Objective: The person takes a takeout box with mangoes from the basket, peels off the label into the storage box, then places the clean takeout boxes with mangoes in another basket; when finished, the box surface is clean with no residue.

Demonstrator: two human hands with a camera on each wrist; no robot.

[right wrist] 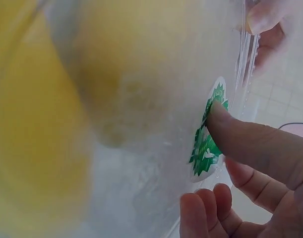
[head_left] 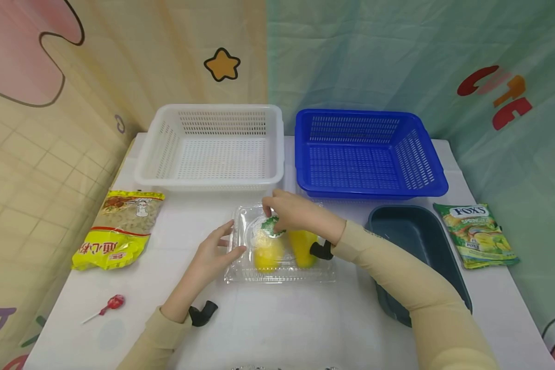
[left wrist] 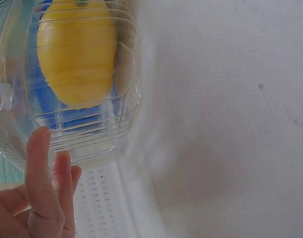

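Note:
A clear plastic clamshell box with its lid down sits at the middle of the table. Inside lie two smooth yellow fruit-shaped items, one of them rounded in the left wrist view. My left hand is at the box's left side, thumb and fingers spread, fingertips right at the ribbed wall. Over the lid is my right hand. Its thumb presses on an oval green-and-white sticker on the lid, while the other fingers bend loosely, apart from the thumb.
Behind the box stand a white basket and a blue basket. A dark teal tub lies under the right forearm, beside a FOX'S candy bag. On the left are a yellow pasta bag and a red lollipop.

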